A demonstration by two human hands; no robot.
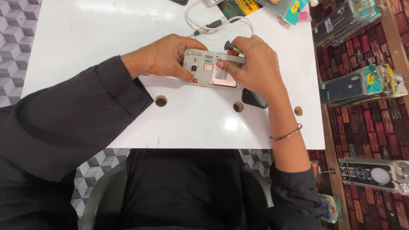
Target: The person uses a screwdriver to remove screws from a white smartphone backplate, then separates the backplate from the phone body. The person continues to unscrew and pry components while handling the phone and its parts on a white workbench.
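Opened phone pinned mid-table, both hands on it.
White rectangular table (85, 38): silver back-off smartphone (211, 72) lies face down near the centre, toward the far edge, so its open back faces up. Left hand (164, 57) clamps its left end to steady it; right hand (255, 68) presses its right end while gripping a small dark-capped green-shafted screwdriver (231, 47). Black flat cover (254, 99) lies parked beside the right wrist.
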